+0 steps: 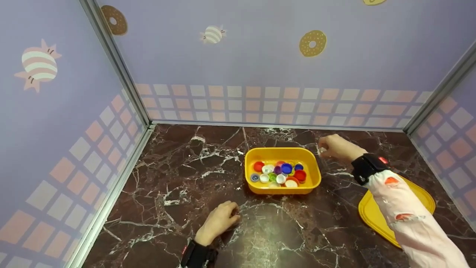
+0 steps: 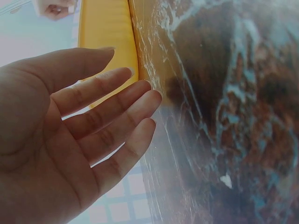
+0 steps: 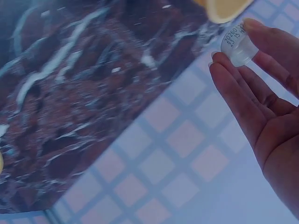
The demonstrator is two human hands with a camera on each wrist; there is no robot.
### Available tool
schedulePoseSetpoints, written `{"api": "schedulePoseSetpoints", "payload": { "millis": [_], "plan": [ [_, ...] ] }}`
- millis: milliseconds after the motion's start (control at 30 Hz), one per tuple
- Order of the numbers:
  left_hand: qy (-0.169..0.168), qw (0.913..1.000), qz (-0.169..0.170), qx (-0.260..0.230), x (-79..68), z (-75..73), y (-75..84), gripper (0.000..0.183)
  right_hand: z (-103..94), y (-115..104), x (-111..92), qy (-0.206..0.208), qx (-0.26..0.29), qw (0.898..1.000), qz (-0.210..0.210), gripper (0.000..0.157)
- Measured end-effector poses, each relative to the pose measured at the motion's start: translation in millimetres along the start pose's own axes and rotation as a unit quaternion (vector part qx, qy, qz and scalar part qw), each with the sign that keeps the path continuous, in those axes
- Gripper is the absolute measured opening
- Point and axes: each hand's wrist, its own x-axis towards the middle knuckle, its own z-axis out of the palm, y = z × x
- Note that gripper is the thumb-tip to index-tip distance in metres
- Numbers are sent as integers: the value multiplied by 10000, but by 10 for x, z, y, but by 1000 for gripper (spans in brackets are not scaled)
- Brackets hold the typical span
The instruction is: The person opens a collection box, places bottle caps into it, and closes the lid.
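A yellow tub [image 1: 282,190] stands on the dark marbled table with several bottle caps [image 1: 286,168] inside, in red, white, blue, purple and green. Just right of the tub, my right hand [image 1: 336,146] pinches a translucent white bottle cap [image 3: 238,45] between thumb and fingers; dark printed digits show on the cap. My left hand [image 1: 219,220] lies low over the table, in front of the tub and to its left. In the left wrist view the left hand [image 2: 88,126] has relaxed, slightly bent fingers, with nothing in them.
A yellow lid [image 1: 375,212] lies at the right, partly under my right sleeve [image 1: 405,216]. Purple panels with a checked border [image 1: 282,104] enclose the table at the back, left and right.
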Motion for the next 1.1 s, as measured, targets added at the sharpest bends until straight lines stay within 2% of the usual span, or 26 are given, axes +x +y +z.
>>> {"api": "schedulePoseSetpoints", "payload": {
  "millis": [367, 567, 767, 933, 1100],
  "plan": [
    [87, 9999, 51, 89, -12, -9, -17, 11, 125, -533, 513, -217, -216, 9971, -692, 10],
    [63, 10000, -16, 54, -25, -23, -3, 10, 244, -780, 723, -522, -271, 9964, -612, 13],
    [56, 10000, -28, -11, -18, -26, -27, 8, 431, -966, 880, -918, -256, 9936, -608, 20],
    [34, 10000, -69, -56, -25, -27, -32, 8, 625, -1120, 978, -1175, -197, 9896, -802, 22],
    [56, 10000, -42, -61, -36, -25, -30, 9, 789, -1230, 1035, -1326, -211, 9864, -953, 17]
  ]
}}
